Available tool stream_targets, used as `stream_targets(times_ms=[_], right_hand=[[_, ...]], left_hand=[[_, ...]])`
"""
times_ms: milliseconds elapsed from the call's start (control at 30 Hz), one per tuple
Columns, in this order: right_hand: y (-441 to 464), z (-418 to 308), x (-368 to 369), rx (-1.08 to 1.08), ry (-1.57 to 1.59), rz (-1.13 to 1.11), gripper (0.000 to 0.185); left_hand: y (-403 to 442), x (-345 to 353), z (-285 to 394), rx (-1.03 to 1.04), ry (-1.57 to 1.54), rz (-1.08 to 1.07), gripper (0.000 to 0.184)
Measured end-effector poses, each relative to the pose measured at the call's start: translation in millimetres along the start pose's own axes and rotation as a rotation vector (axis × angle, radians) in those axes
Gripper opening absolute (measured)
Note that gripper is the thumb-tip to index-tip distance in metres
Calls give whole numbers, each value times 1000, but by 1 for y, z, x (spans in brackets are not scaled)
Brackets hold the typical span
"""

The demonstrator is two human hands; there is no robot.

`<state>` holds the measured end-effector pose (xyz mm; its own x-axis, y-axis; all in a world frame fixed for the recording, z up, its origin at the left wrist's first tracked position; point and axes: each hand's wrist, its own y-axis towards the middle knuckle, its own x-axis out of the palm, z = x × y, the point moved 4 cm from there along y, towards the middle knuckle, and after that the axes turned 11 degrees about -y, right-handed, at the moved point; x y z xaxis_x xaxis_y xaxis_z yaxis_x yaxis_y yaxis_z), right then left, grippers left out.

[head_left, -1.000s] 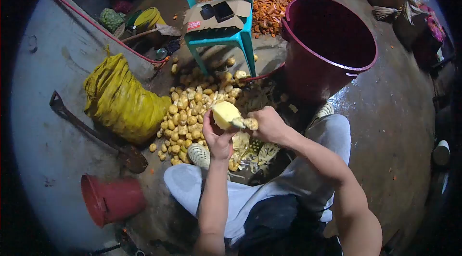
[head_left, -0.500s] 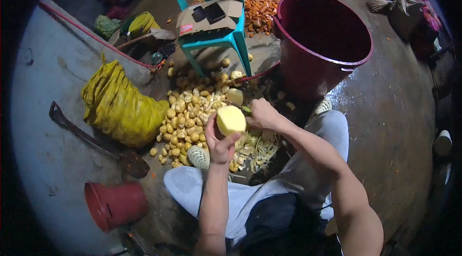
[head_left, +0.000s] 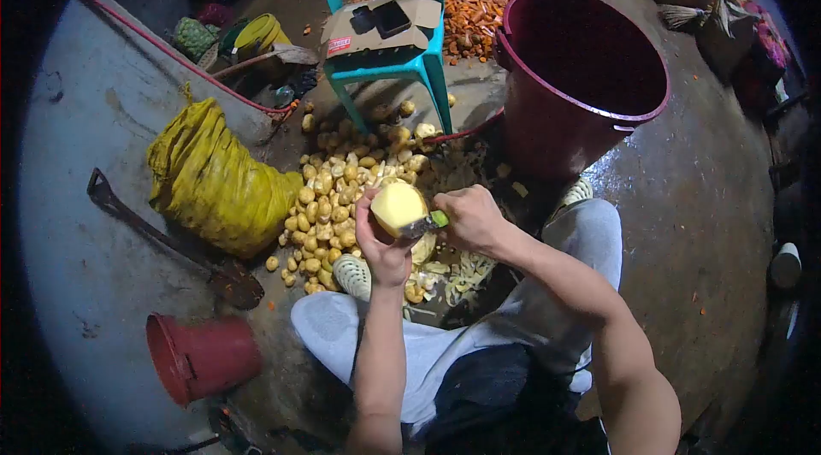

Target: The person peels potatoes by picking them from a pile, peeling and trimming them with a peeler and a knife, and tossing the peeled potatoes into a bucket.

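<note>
Landmark: teal chair, upright; sides below are as the wearer sees it, "near" meaning toward the wearer.
Potato in work: one pale yellow potato, raised above the floor on the near side of the chair; upper face smooth and bare of skin.
Left hand: fingers and thumb clamped around the potato, near side of the chair.
Right hand: closed on a green-handled tool, near the chair's right front leg but closer to the wearer.
Tool blade: dark, overlapping the potato's edge on the right hand's side; depth of any cut cannot be told.
Potato heap: unpeeled and paler pieces, from under the chair toward the wearer.
Peelings: pale strips on the floor, near side of the chair, slightly right.
Chair seat: flattened cardboard bearing two dark objects.
Large tub: maroon, upright, right of the chair.
Orange pieces: spread on the floor behind the chair.
Yellow sack: left of the chair, near side.
Shovel: farther left than the sack, near side.
Red bucket: tilted, left and well apart from the chair, near side.
</note>
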<state>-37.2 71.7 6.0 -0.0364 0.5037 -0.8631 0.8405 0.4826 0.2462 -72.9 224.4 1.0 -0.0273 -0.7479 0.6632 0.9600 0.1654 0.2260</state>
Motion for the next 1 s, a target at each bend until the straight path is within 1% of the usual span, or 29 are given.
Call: stream_targets(times_ms=[33,100,167,200,233,267,333,400,433,500,533,567,600,633,700,733,800,867,900,933,967,1000], right_hand=[[2,0,-5,30,-1,-29,25],[4,7,-2,63,0,-58,26],[7,24,15,94,167,-124,28],[8,21,12,71,225,-154,30],[7,19,8,72,225,-155,30],[8,19,4,101,177,-164,32],[6,22,10,139,140,-176,34],[11,34,20,266,201,-322,36],[10,33,17,267,194,-319,36],[10,21,7,204,328,-141,36],[9,18,6,92,237,-65,32],[5,13,9,88,243,-72,32],[1,6,3,62,218,-42,27],[-2,2,0,38,189,-10,24],[-4,2,7,19,134,-33,24],[-3,-1,5,35,92,-8,23],[-1,-1,2,52,49,18,23],[2,5,2,96,104,-16,26],[4,9,-1,101,106,-16,26],[7,16,1,183,245,-200,28],[8,20,3,262,381,-384,30],[9,16,-4,264,402,-392,33]], left_hand=[[0,2,0,3,34,-47,80],[-1,1,0,-42,47,-25,81],[3,5,0,-87,60,-17,81],[2,7,2,-93,-13,5,81],[1,9,4,-99,-85,28,81],[1,12,7,-130,-99,-4,82],[-3,9,7,-143,-99,5,82],[1,12,7,-153,-105,-9,82],[1,13,8,-143,-129,9,82],[2,8,9,-113,-154,41,81],[4,0,6,-94,-132,104,81],[3,-7,5,-83,-107,167,80],[0,-11,3,-120,-76,210,79],[-1,-12,0,-121,-77,211,79],[0,-5,-3,-47,-76,110,83],[0,4,-2,2,-67,78,85],[-2,4,-4,-13,-64,60,83],[-2,4,-5,-32,-60,41,80],[-2,4,-4,-79,-69,44,80],[0,5,-3,-126,-78,42,80],[2,5,-2,-128,-80,36,80],[2,5,0,-148,-112,26,80]])
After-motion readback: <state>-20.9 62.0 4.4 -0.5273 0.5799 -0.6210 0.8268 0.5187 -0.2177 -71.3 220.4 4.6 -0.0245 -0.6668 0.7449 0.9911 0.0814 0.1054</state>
